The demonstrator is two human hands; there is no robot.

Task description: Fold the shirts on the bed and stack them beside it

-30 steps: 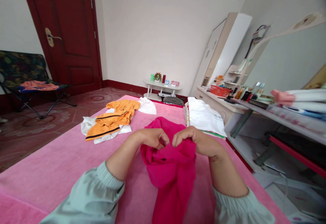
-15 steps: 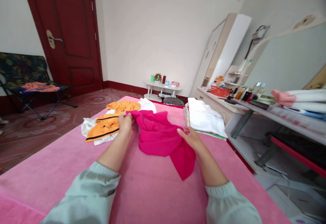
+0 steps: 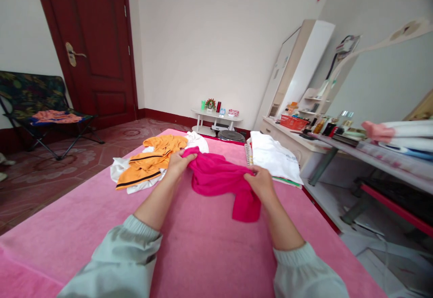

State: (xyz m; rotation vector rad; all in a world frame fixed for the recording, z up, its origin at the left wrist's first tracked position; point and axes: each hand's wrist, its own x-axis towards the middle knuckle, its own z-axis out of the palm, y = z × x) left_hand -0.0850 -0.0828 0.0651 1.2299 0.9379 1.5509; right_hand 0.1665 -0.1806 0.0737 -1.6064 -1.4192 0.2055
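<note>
A bright magenta garment [image 3: 219, 176], crumpled and of a kind I cannot make out, stretches between my two hands. My left hand [image 3: 181, 162] pinches its upper left end. At its right side my right hand [image 3: 261, 183] grips the cloth, and a squared flap hangs below. The pink bed cover [image 3: 209, 253] lies underneath. Just left of my left hand is a loose heap with an orange garment [image 3: 147, 165] with black stripes and a white garment [image 3: 198, 141]. A stack topped by a folded white shirt [image 3: 274, 158] lies beyond my right hand.
A desk [image 3: 399, 167] with folded cloths and a dresser [image 3: 304, 140] with bottles and a red basket [image 3: 292, 122] line the right side. A folding chair [image 3: 43, 108] holding clothes stands at left by the red door [image 3: 88, 49]. A low white table [image 3: 216, 116] is at the back.
My left hand has moved right and slightly up, my right hand slightly right, both still holding the magenta garment. Its hanging lower edge has risen and its pointed corner now looks squared.
</note>
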